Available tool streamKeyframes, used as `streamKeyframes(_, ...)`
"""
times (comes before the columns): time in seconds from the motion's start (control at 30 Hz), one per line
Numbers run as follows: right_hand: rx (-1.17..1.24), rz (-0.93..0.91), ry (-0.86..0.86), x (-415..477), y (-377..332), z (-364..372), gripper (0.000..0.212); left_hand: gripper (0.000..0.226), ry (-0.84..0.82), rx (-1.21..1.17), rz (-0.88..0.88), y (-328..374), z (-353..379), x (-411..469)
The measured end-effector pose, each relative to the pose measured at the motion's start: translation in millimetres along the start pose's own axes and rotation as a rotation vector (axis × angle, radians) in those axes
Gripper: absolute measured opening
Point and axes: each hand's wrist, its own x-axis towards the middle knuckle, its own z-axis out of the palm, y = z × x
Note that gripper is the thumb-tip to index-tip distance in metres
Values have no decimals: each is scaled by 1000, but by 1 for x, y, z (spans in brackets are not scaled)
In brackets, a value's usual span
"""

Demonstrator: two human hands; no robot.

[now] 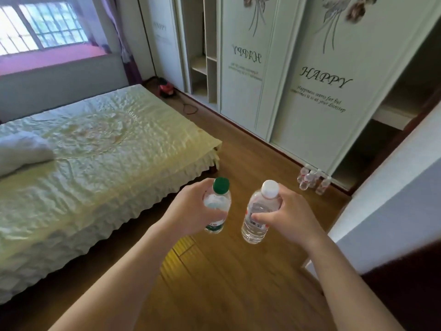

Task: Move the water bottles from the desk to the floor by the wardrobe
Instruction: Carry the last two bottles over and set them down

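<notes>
My left hand (191,209) grips a clear water bottle with a green cap (218,199), held upright over the wooden floor. My right hand (288,216) grips a second clear water bottle with a white cap (259,211), also upright. Both bottles hang side by side in the middle of the view. Several small water bottles (312,179) stand in a cluster on the floor against the base of the white wardrobe (317,96), ahead and to the right of my hands. The desk is not in view.
A bed (100,149) with a pale yellow cover fills the left. Wooden floor (238,144) runs between the bed and the wardrobe. A wall corner (391,199) juts in on the right. A red object with a cord (167,89) lies at the far end.
</notes>
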Motion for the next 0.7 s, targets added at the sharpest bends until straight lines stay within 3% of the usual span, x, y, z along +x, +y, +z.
streamKeyframes(0.37, -38, 113, 43, 191, 53, -79, 63, 44, -106, -5, 90, 37, 20, 236)
streamKeyframes(0.7, 18, 319, 219, 372, 108, -104, 71, 49, -266, 23, 214, 41, 29, 476)
